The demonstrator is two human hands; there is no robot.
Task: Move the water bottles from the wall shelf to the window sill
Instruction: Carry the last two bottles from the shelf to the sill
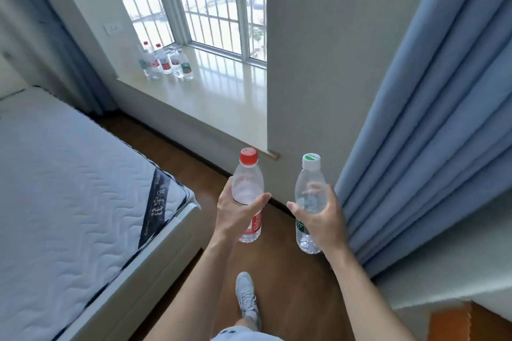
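The window sill (210, 97) lies ahead, a cluster of bottles (166, 63) crowding its left end. Our left hand (235, 210) wraps the red-capped bottle (248, 183), our right hand (321, 216) the white-capped bottle (309, 191); set down too close, they could topple that cluster.

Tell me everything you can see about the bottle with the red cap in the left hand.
The red-capped bottle is clear plastic with a red cap on and a red label low on its body. It is nearly upright in the air. The left hand grips its middle, thumb across the front. Nothing else touches it.
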